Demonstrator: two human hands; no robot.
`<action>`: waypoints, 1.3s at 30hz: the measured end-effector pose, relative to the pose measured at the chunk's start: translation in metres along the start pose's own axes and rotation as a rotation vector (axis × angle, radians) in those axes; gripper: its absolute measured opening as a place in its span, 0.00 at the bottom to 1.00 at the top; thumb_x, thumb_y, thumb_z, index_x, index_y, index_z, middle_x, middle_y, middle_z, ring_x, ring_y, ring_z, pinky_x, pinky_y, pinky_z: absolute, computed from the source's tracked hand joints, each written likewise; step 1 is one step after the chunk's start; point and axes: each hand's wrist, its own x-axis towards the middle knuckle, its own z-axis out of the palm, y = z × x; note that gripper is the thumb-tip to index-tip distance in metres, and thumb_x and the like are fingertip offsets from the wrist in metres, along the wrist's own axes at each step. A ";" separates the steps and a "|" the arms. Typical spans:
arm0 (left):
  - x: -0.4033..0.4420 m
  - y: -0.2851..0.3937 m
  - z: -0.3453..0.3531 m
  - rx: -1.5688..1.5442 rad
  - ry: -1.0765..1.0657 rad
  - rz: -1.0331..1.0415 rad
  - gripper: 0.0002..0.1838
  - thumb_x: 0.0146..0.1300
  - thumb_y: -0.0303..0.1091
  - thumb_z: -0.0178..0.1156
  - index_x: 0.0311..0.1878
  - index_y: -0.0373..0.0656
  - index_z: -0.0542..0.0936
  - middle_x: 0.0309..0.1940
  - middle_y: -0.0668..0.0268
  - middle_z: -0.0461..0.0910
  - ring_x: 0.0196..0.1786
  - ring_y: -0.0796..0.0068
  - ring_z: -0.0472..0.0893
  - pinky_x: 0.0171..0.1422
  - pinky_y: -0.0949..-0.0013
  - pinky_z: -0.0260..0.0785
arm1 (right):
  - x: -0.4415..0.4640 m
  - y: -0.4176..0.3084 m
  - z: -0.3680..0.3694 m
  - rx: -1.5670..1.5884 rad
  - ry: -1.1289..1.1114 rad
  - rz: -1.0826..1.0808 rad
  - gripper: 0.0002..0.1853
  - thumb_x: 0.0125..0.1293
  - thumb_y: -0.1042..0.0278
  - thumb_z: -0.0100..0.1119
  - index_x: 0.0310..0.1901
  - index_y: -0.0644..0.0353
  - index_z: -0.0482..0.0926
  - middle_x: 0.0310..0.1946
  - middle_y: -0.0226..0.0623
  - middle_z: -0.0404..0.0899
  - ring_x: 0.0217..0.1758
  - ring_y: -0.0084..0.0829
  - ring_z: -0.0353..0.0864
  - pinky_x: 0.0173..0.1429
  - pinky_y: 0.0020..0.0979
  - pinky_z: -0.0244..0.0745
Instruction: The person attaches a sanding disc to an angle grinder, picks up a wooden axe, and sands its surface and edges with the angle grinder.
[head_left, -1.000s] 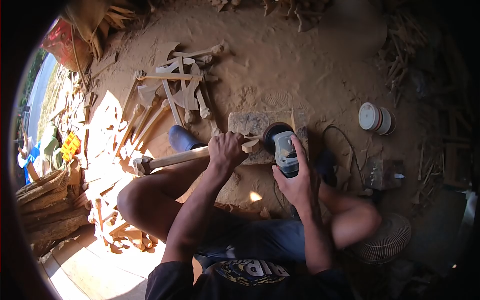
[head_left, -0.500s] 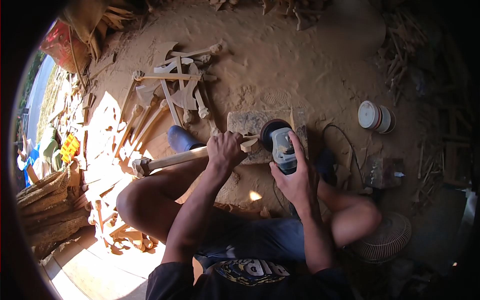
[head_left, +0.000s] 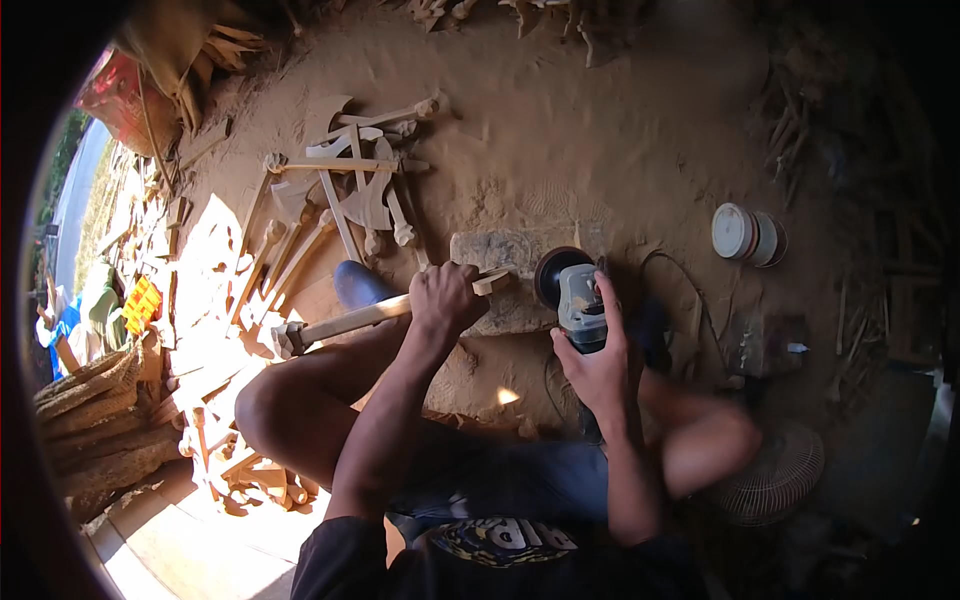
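Observation:
My left hand (head_left: 446, 300) is closed around a carved wooden shaft (head_left: 362, 319) with a faceted knob at its lower left end. The shaft's notched tip pokes out past my fist to the right. My right hand (head_left: 603, 372) grips an angle grinder (head_left: 580, 306) by its body, with the index finger stretched along the side. The grinder's dark round disc faces the shaft's tip, and a small gap shows between them. Beneath both lies a worn wooden block (head_left: 490, 252) on the dusty ground.
Carved axe-shaped wooden pieces (head_left: 365, 170) lie heaped ahead on the left. A white tub (head_left: 735, 231) lies to the right, near a black cable (head_left: 690, 275). A fan (head_left: 770, 480) is by my right knee. Sacks (head_left: 95, 410) and wood scraps line the left.
The grinder has shifted slightly right and down, away from the shaft's tip, opening a gap. My left hand and the shaft have moved slightly left.

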 end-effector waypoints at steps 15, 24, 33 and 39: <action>0.046 0.021 -0.022 -1.316 0.153 0.227 0.11 0.73 0.30 0.59 0.31 0.40 0.76 0.23 0.73 0.74 0.26 0.81 0.75 0.30 0.67 0.68 | 0.010 0.006 -0.079 0.845 0.417 0.221 0.45 0.66 0.74 0.74 0.81 0.56 0.60 0.51 0.42 0.81 0.43 0.33 0.85 0.44 0.39 0.89; -0.064 0.049 0.110 -1.592 -0.067 -0.116 0.13 0.73 0.27 0.61 0.53 0.42 0.68 0.27 0.67 0.74 0.23 0.75 0.77 0.25 0.65 0.76 | 0.007 0.008 -0.047 0.449 0.323 0.059 0.47 0.63 0.70 0.77 0.80 0.60 0.60 0.61 0.45 0.77 0.55 0.33 0.83 0.58 0.37 0.84; -0.071 0.055 0.126 -1.494 0.027 -0.235 0.21 0.74 0.26 0.58 0.66 0.40 0.68 0.28 0.63 0.75 0.22 0.70 0.79 0.22 0.63 0.75 | 0.006 -0.014 0.014 0.143 0.000 -0.150 0.49 0.61 0.72 0.75 0.83 0.54 0.62 0.71 0.54 0.79 0.73 0.46 0.82 0.73 0.42 0.78; -0.070 0.053 0.125 -1.457 0.015 -0.188 0.21 0.72 0.26 0.58 0.66 0.37 0.70 0.30 0.57 0.79 0.24 0.65 0.83 0.24 0.62 0.77 | 0.010 -0.012 0.031 0.046 -0.063 -0.132 0.46 0.62 0.72 0.75 0.82 0.56 0.64 0.71 0.53 0.79 0.72 0.45 0.82 0.73 0.41 0.77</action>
